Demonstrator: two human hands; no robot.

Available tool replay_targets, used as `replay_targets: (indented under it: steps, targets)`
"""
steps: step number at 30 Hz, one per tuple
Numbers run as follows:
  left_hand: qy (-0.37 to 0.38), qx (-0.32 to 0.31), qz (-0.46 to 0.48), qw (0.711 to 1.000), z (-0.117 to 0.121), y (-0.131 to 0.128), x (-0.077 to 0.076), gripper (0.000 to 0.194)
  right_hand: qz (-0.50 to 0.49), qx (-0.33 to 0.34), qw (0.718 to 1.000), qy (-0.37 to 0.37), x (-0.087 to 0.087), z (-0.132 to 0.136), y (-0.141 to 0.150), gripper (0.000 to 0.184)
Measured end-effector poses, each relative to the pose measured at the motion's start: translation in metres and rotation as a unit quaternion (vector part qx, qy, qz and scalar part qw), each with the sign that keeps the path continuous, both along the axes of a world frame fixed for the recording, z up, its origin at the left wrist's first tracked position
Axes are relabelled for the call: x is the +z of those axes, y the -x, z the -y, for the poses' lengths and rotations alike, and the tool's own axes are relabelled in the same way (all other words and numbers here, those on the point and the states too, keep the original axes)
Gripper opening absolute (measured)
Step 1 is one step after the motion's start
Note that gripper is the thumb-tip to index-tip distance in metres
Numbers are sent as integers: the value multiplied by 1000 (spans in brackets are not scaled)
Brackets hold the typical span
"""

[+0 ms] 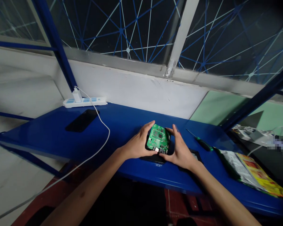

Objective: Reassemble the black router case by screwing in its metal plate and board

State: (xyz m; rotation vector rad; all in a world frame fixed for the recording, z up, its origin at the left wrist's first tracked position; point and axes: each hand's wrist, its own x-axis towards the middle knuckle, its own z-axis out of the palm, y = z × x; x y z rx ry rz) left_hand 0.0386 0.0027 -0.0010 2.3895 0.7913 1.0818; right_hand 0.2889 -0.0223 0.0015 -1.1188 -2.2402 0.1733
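Observation:
Both of my hands hold a small black case with a green circuit board (158,138) in it, just above the blue shelf (122,124). My left hand (138,144) wraps its fingers round the left side of the case. My right hand (181,150) grips the right side, fingers curled over the top edge. A flat black part (195,154) lies on the shelf under and behind my right hand.
A green-handled screwdriver (202,143) lies right of my hands. A black phone (82,120) lies at the left, with a white cable (103,125) running from a white power strip (85,102) by the wall. Colourful packets (252,169) sit at the right end.

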Motion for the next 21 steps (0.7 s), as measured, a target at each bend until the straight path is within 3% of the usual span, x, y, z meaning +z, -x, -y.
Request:
replay_targets:
  steps: [5,21]
  targets:
    - [4,9,-47,999,2,1,3,122,23,11,1000,-16,-1,0,-1,126]
    - [-51,21,-73,996,4,2,2,122,11,36,997,-67,4,2,0,126]
